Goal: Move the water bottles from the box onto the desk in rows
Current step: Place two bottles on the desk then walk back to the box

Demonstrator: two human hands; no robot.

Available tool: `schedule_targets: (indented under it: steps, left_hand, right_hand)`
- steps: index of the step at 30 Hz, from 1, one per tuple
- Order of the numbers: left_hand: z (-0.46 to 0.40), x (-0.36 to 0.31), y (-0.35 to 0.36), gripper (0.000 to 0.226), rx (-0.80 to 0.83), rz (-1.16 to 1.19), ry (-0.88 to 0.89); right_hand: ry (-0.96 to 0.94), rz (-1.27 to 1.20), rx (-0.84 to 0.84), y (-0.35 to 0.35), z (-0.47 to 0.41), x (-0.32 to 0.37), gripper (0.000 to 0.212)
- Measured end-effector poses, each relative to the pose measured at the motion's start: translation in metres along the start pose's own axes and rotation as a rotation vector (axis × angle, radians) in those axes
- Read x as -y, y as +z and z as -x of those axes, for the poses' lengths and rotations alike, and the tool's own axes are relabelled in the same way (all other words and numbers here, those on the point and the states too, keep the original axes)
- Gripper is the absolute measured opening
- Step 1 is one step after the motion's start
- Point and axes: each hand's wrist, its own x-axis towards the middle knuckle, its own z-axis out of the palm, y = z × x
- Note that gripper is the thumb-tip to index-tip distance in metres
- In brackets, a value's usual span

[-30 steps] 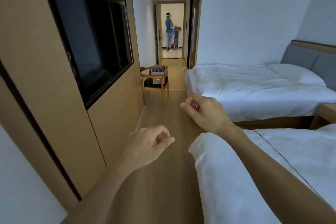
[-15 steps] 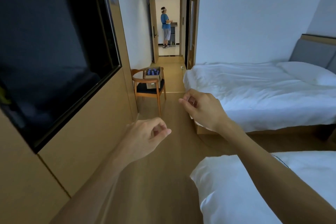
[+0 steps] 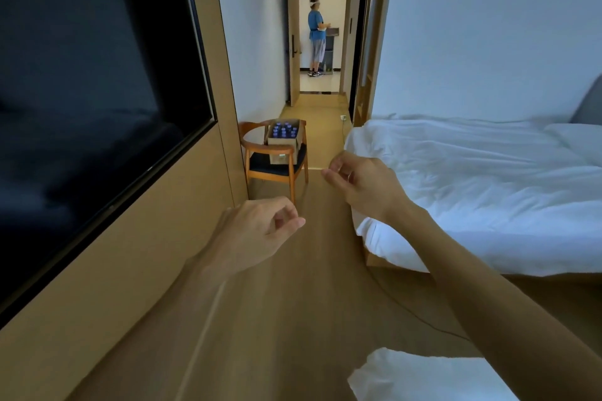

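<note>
- Fingers (image 3: 286,216) of your left hand (image 3: 257,231) hang loosely curled with nothing in them; your right hand (image 3: 361,185) is the same, fingers relaxed and empty.
- Both hands are held out over the wooden floor (image 3: 303,303), well apart from the box (image 3: 282,143).
- Your water bottles (image 3: 284,131) stand in the box, which sits on the chair (image 3: 275,158) ahead.
- Beside your right arm lies the bed (image 3: 482,179).

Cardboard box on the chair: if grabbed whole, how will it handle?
Probably heavy: the cardboard box looks packed with blue-capped water bottles. Its open top may let the walls flex. It sits near the front of the chair seat, so a push might tip it off.
</note>
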Motion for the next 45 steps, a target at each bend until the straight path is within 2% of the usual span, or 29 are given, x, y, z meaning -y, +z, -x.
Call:
schedule_targets:
  steps: [9,20,29,35,45]
  left_hand:
    - [-0.169,0.102,0.044,0.022,0.040,0.013,0.021]
    - [-0.351,0.188,0.088,0.022,0.050,0.064,0.072]
    - [-0.509,0.245,0.140,0.020,0.062,0.074,0.046]
    - [-0.604,0.283,0.170,0.016,0.060,0.090,-0.002]
    - [-0.755,0.380,0.236,0.014,0.076,0.116,-0.088]
  right_hand:
    - [0.052,0.060,0.032,0.068,-0.160,-0.081,0.026]
    - [0.078,0.061,0.012,0.126,-0.325,-0.180,0.026]
    - [0.073,-0.009,0.025,0.182,-0.464,-0.294,0.019]
    - [0.057,-0.029,0.038,0.213,-0.562,-0.360,0.023]
    - [0.049,-0.034,0.085,0.295,-0.714,-0.459,0.021]
